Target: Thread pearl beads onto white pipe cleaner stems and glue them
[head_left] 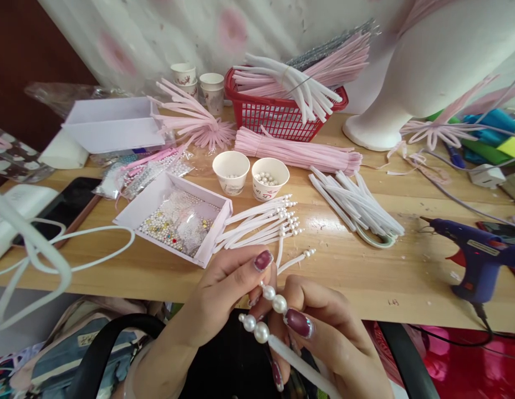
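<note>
wooden table (365,277): bead box (174,219), cups (249,174), glue gun (477,255).

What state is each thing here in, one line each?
Left hand: pinching the pearl-tipped stems.
Right hand: gripping the same stems.
Paper cup: upright, pearls inside.
Bead box: open, beads inside.
Red basket: full of pipe cleaners.
Glue gun: unheld, on the table.
Phone: screen dark.
</note>
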The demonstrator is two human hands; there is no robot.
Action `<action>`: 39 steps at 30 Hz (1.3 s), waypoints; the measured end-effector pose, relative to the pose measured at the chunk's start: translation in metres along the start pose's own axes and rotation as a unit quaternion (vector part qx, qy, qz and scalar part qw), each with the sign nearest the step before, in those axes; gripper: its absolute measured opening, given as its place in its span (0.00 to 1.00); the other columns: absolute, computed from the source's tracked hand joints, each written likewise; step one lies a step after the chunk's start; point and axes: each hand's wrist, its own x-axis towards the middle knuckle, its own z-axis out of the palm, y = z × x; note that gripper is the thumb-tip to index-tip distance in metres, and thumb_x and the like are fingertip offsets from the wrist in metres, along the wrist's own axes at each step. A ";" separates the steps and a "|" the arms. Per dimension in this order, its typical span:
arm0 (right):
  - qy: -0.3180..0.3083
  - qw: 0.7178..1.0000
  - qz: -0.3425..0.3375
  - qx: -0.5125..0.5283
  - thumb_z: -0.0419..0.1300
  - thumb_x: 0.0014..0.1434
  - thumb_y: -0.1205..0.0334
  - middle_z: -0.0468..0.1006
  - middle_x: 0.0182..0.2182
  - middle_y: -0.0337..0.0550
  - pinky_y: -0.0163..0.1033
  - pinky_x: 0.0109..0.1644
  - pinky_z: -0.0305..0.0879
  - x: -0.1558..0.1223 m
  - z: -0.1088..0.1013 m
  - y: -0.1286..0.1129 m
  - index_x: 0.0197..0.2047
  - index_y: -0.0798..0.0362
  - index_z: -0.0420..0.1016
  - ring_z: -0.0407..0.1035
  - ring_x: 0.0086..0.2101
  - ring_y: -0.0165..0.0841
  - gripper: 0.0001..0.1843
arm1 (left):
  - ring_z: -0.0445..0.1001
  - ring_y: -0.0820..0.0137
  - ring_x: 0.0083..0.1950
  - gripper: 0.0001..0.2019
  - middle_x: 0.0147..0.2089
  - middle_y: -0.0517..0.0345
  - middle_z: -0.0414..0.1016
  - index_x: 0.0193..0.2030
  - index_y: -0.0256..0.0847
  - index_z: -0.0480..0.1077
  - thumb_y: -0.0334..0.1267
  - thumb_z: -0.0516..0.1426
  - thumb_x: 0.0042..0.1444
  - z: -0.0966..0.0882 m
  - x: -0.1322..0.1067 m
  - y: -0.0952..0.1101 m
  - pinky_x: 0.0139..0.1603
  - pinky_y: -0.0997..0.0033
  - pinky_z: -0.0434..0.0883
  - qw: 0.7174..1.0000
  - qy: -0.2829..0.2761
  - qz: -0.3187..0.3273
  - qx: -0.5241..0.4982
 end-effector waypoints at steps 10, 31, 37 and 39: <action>0.010 1.000 -0.020 0.004 0.66 0.67 0.50 0.78 0.24 0.41 0.36 0.31 0.58 0.000 -0.002 -0.001 0.29 0.52 0.71 0.67 0.27 0.31 0.19 | 0.50 0.73 0.25 0.24 0.25 0.65 0.54 0.26 0.42 0.60 0.56 0.57 0.66 -0.002 0.003 0.001 0.25 0.71 0.49 0.999 -0.026 -0.036 -0.003; 0.023 0.997 -0.059 -0.041 0.66 0.67 0.51 0.77 0.22 0.39 0.37 0.31 0.62 0.001 -0.004 0.001 0.30 0.50 0.75 0.66 0.25 0.32 0.16 | 0.51 0.71 0.28 0.23 0.30 0.59 0.61 0.28 0.42 0.65 0.58 0.65 0.56 -0.007 0.006 0.001 0.26 0.69 0.49 0.989 -0.037 -0.115 -0.081; 0.021 0.997 -0.061 -0.050 0.66 0.68 0.51 0.76 0.22 0.39 0.37 0.31 0.62 0.001 -0.003 0.002 0.30 0.50 0.75 0.66 0.24 0.32 0.17 | 0.48 0.73 0.27 0.24 0.29 0.62 0.58 0.28 0.42 0.63 0.58 0.66 0.54 -0.007 0.006 -0.001 0.24 0.70 0.47 0.987 -0.038 -0.119 -0.097; 0.017 0.996 -0.065 -0.056 0.65 0.68 0.51 0.76 0.22 0.39 0.37 0.33 0.64 0.002 -0.005 0.003 0.30 0.51 0.74 0.68 0.26 0.32 0.17 | 0.48 0.74 0.26 0.25 0.29 0.63 0.58 0.28 0.42 0.61 0.58 0.66 0.55 -0.006 0.007 -0.002 0.24 0.71 0.47 0.987 -0.031 -0.112 -0.109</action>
